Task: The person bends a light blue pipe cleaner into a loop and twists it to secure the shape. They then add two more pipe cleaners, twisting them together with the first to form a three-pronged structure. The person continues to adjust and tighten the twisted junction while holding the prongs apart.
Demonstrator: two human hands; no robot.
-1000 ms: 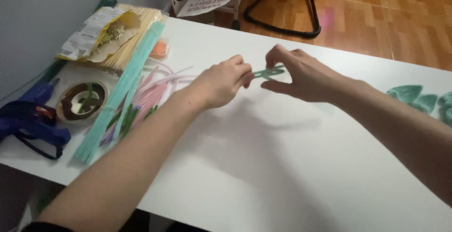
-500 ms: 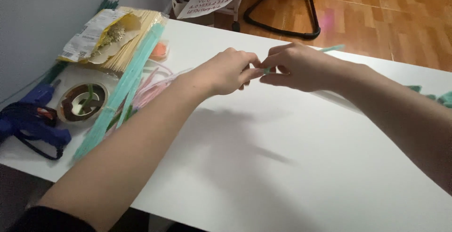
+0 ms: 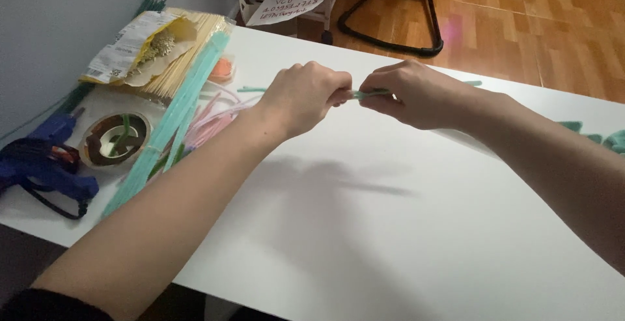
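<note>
Teal and thin, a fuzzy stem (image 3: 360,94) like a pipe cleaner is stretched between the two hands above the white table (image 3: 403,230). Only a short length of it shows, in the gap between the fists; it looks straight there, pale green-blue, with a slightly fluffy surface. A further teal tip (image 3: 474,83) shows past the right wrist, but whether it belongs to the same stem cannot be told.

The left hand (image 3: 306,96) is curled into a near fist, its fingers closed round the stem's left end, knuckles up. The right hand (image 3: 410,93) is closed too, thumb and fingers pinching the stem's other end. The two hands sit just beside each other, almost touching, with the stem taut between them.

Left of the stem, on the table, lies a long bundle of teal sticks (image 3: 170,122), running diagonally. Pink stems (image 3: 211,122) lie loose between that bundle and the left hand. Farther left of the stem sits a round roll of tape (image 3: 117,140) with a green piece inside it, and beyond that a blue glue gun (image 3: 42,165) at the table's edge. Behind the teal bundle is a pack of pale sticks in a clear wrapper (image 3: 153,51). Right of the stem, near the table's far right edge, lie a few teal shapes (image 3: 589,135).
</note>
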